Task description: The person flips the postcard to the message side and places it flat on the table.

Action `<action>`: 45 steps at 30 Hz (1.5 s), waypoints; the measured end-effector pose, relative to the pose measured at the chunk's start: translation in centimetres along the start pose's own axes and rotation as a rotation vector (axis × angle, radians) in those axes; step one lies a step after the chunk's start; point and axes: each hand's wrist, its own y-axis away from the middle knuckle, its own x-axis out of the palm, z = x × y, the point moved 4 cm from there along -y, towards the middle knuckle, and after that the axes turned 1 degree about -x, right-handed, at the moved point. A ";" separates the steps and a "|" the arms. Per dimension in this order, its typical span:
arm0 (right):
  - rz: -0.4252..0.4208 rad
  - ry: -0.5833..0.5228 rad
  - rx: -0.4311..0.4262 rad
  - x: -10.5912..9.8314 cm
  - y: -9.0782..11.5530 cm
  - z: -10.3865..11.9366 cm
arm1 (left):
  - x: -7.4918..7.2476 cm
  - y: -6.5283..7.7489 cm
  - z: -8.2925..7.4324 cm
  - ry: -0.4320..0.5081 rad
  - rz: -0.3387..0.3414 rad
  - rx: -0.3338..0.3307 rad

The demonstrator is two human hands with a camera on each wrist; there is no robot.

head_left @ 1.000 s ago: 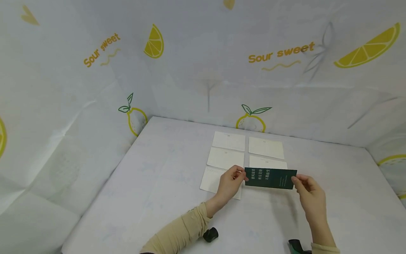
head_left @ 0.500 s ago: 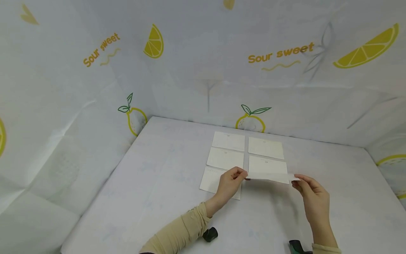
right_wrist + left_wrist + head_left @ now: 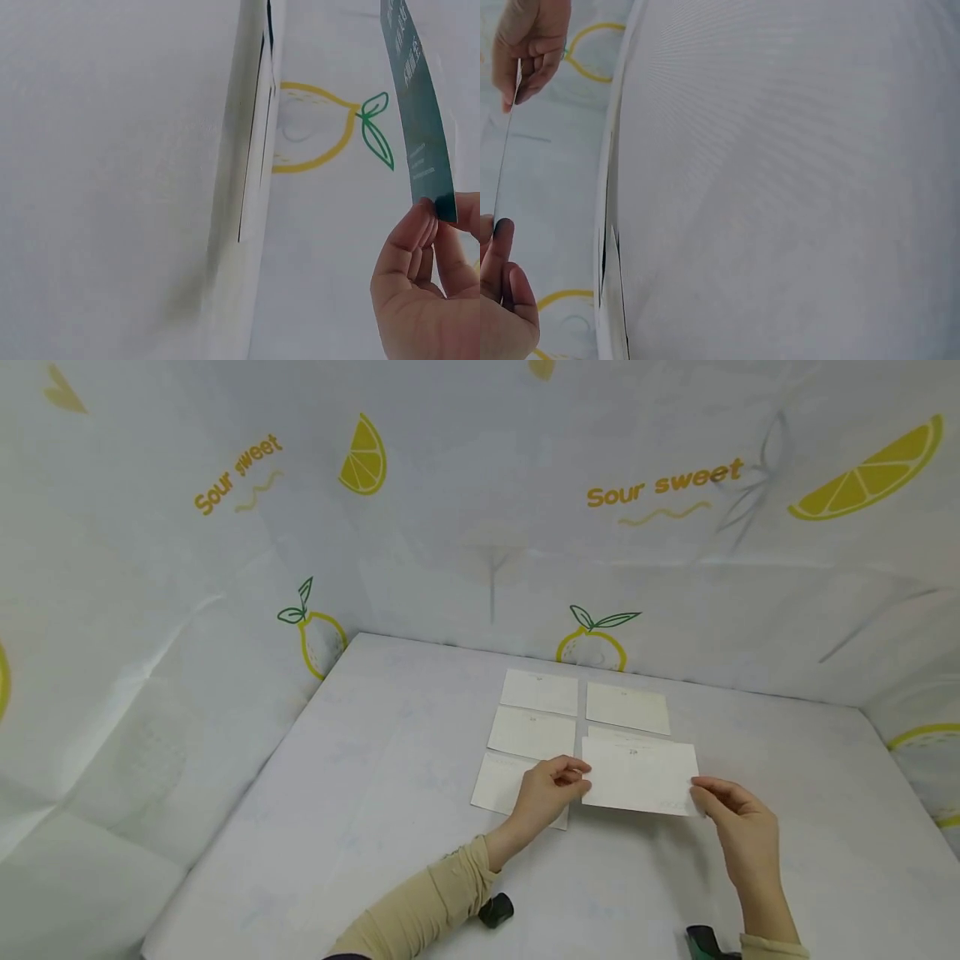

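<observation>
Above the table, a postcard is stretched between both hands, its white side up in the head view. Its dark green printed side shows in the right wrist view. My left hand pinches the card's left edge; my right hand pinches the right edge between thumb and fingers. Edge-on, the card is a thin line in the left wrist view, with the left hand below and the right hand above. Beneath and behind it lie several white cards in two columns; one is mostly covered by the held card.
A black cylindrical object lies by the left sleeve. Near the right forearm, a black and green object shows at the bottom edge. The white table meets a lemon-print backdrop at the back and left.
The held postcard has been turned over: its green side faced up a second ago, it stood nearly edge-on half a second ago, and now the white side shows. Both hands kept hold.
</observation>
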 end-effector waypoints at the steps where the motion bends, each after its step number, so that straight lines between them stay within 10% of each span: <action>1: 0.018 0.069 0.001 0.0 0.0 0.1 | 0.1 -0.1 -0.1 -0.025 0.010 0.013; 16: 0.299 0.634 -0.068 1.3 2.5 4.1 | 0.9 0.1 0.1 -0.201 0.170 -0.084; 45: 0.473 0.772 -0.024 2.7 2.5 3.0 | 2.6 -0.3 0.1 -0.745 0.288 0.059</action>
